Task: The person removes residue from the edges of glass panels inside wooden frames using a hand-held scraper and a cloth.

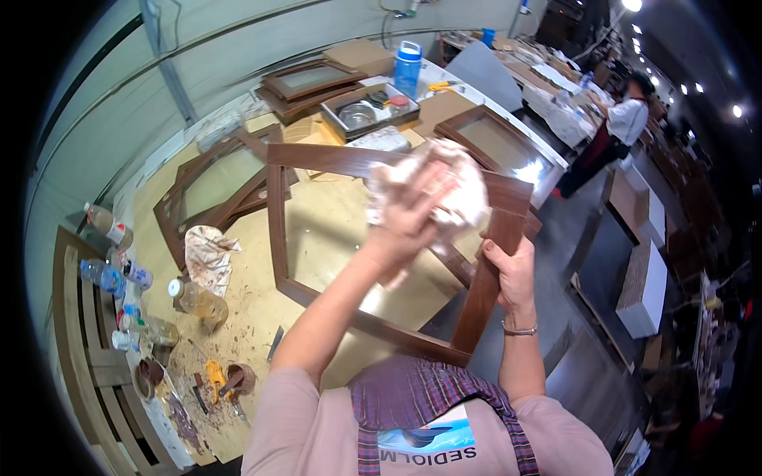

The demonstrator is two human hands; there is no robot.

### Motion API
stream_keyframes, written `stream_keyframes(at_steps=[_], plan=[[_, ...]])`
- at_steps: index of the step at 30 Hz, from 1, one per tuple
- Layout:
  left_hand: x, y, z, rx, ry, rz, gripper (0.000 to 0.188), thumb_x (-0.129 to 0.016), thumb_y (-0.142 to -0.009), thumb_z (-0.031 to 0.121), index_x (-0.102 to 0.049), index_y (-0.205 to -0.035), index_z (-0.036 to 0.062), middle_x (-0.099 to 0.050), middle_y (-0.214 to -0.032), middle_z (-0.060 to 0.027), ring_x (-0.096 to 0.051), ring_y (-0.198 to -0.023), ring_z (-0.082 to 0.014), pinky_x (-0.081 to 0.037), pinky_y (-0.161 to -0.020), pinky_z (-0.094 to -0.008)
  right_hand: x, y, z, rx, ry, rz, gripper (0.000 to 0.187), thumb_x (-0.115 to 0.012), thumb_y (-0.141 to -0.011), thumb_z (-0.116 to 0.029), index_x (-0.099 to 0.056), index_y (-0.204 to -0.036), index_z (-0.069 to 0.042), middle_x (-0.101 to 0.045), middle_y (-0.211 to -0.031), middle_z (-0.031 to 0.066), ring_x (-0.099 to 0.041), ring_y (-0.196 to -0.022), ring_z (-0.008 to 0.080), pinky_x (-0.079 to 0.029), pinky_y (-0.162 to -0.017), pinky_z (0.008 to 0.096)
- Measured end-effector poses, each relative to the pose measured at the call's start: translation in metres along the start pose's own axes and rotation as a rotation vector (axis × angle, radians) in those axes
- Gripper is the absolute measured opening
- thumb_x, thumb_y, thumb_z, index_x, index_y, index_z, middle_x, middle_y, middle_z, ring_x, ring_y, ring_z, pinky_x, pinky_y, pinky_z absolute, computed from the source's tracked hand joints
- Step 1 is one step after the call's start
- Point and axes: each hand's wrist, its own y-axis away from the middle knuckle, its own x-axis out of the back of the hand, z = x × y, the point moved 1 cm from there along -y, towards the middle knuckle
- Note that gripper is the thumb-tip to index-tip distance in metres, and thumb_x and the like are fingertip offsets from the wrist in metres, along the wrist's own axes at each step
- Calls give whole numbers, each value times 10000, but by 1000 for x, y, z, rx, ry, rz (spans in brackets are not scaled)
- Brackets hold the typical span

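A dark brown wooden frame (279,230) with a glass-like pane is held tilted in front of me, over the worktable. On its far rail my left hand (417,208) presses a crumpled, stained white rag (464,178), both a little blurred by motion. The rag hides part of that rail. My right hand (514,266) grips the frame's right side, thumb on the upper face and the other fingers mostly hidden.
More framed panels (222,186) lie at the left, others at the back. A second rag (208,255), several bottles (198,300) and a yellow cutter (214,379) are on the worktable (258,317). Behind stand a metal tray (367,127) and blue bottle (408,70). A person (623,127) stands farther right.
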Motion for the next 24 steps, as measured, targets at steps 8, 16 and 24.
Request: stream_keyframes(at_steps=[8, 16, 24], plan=[[84, 210, -180, 864, -399, 208, 286, -483, -802, 10, -624, -1049, -16, -606, -1096, -178, -553, -1023, -337, -439, -890, -429, 11, -8, 13, -92, -92, -4, 213, -663, -878, -66, -546, -1028, 30, -608, -717, 84, -624, -538, 172, -553, -487, 304], [105, 232, -55, 1530, 923, 697, 264, -532, -964, 213, -643, -912, -21, -657, -775, -65, -653, -647, -153, -553, -576, -296, 34, -29, 32, -112, -3, 63, 219, -643, -888, -93, -530, -1027, 33, -589, -712, 99, -613, -525, 192, -538, -473, 318], [48, 281, 40, 1834, 1601, 430, 311, -435, -995, 212, -602, -1043, -47, -681, -930, -152, -700, -800, -224, -599, -701, -339, 34, -55, 48, -201, -4, 46, 231, -644, -890, -115, -531, -1034, 26, -578, -716, 103, -603, -525, 204, -527, -473, 322]])
